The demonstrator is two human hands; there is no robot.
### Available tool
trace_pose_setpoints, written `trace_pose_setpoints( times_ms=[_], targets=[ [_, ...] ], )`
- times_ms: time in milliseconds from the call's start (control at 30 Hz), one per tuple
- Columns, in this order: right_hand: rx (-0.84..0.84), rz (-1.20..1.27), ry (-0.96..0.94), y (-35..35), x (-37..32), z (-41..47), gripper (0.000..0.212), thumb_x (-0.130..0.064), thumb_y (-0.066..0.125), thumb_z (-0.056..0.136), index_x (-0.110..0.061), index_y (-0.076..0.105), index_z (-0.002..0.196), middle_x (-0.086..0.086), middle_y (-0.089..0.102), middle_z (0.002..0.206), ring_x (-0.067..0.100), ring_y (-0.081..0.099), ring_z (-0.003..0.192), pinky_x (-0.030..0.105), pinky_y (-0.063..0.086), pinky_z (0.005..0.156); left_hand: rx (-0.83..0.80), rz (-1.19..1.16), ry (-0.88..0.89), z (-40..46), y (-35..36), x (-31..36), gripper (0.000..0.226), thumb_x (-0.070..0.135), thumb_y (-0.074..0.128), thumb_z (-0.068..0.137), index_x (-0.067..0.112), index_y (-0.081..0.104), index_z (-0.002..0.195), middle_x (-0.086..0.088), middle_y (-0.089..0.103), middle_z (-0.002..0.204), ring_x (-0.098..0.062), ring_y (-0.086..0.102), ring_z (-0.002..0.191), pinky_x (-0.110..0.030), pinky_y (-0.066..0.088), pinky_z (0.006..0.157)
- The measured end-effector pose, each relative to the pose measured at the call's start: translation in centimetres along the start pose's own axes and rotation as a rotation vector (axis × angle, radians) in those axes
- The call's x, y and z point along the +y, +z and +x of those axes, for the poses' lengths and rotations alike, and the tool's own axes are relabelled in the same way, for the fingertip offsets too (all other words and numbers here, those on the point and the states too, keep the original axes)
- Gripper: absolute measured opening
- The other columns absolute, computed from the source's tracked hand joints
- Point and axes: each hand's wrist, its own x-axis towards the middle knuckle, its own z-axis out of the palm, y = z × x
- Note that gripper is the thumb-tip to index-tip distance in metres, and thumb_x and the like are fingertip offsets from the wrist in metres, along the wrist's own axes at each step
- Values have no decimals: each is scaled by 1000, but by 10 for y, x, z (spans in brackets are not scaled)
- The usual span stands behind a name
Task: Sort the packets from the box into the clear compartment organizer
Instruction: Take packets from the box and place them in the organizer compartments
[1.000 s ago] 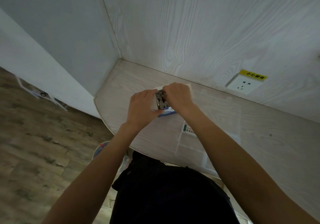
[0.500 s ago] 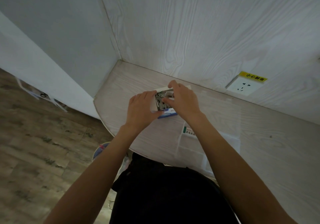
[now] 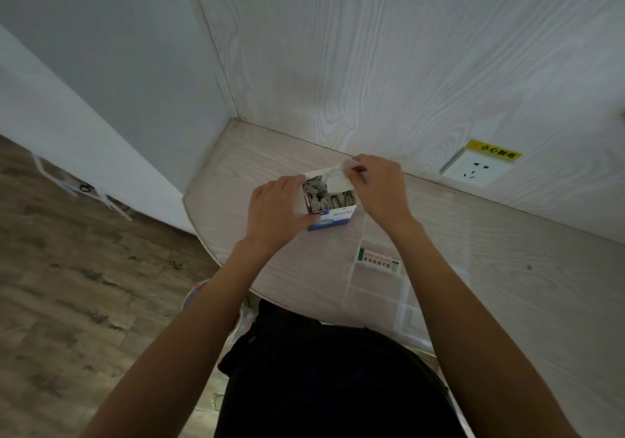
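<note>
A small white and blue box [image 3: 333, 220] stands on the pale wooden table [image 3: 230, 167], its top open. Several grey packets [image 3: 321, 196] stand packed inside it. My left hand [image 3: 275, 212] grips the box's left side. My right hand [image 3: 378, 189] pinches the box's white top flap [image 3: 338, 175] and holds it back toward the wall. The clear compartment organizer [image 3: 373, 294] lies flat on the table near me, to the right of the box. One far compartment holds a white packet with green print [image 3: 378, 261].
A wood-grain wall rises right behind the box. A wall socket [image 3: 475, 170] with a yellow label sits low on it to the right. The table's rounded edge [image 3: 203, 234] curves at the left above a wooden floor.
My right hand has lifted off the box top and pulled the flap back toward the wall. The packets inside now show. My left hand kept its hold.
</note>
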Motion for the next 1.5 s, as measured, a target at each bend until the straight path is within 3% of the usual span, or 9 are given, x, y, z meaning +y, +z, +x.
trace_pose_setpoints(
  times_ms=[200,333,467,567,733,967,1200,1367,1500],
  targets=[
    [63,197,175,-22,9,3,19,-16,60,90,-2,66,102,-1,63,89,9,57,79,5,39,64,-39,-66,30,0,0,-3,94,64,62,70,13,32,143,-8,33,147,-27,28,136,-40,23,110],
    [36,315,309,-18,25,8,18,-17,62,88,-2,65,97,7,66,89,17,59,75,29,52,67,82,-252,102,12,-20,9,88,64,45,77,9,30,144,-11,23,152,-28,14,141,-34,14,113],
    [-16,410,295,-24,26,6,17,-15,63,88,-4,65,100,4,64,86,18,60,78,26,52,64,-87,-400,153,39,-43,31,72,44,62,85,17,30,144,-1,23,153,-13,13,141,-24,11,110],
    [-48,496,238,-37,21,4,12,-12,62,89,-7,65,99,1,63,83,10,59,73,19,50,60,-453,-583,81,60,-60,53,58,32,56,91,23,33,143,6,38,146,-4,32,130,-24,25,108],
    [-17,538,170,-61,18,-3,6,-9,62,88,-10,65,94,-6,62,76,-5,56,62,14,45,54,-815,-800,9,67,-63,79,25,22,42,99,18,53,121,3,67,104,-15,64,95,-26,50,82],
    [129,639,279,-85,36,-41,21,-6,71,80,-13,62,97,-2,63,76,2,54,53,17,46,48,-801,-1025,-56,38,-29,108,18,17,42,99,9,57,99,5,67,74,-7,52,53,-20,41,49],
    [42,655,384,-100,63,-90,30,-10,73,79,-19,66,107,11,67,100,12,67,76,21,55,73,-979,-938,17,9,-4,118,24,22,42,99,3,56,101,4,57,68,-4,40,46,-17,31,45],
    [-7,676,443,-103,76,-117,10,-8,70,82,-11,60,82,-13,58,55,0,44,42,15,38,44,-1056,-864,75,-12,9,125,19,19,40,99,11,56,90,1,54,70,-5,40,48,-16,32,45],
    [169,792,541,-97,84,-133,11,-5,70,81,-12,61,84,-8,58,53,7,48,41,19,41,41,-1031,-874,74,-24,19,126,23,23,40,99,14,58,88,8,58,67,-6,40,51,-17,31,48]
  ],
)
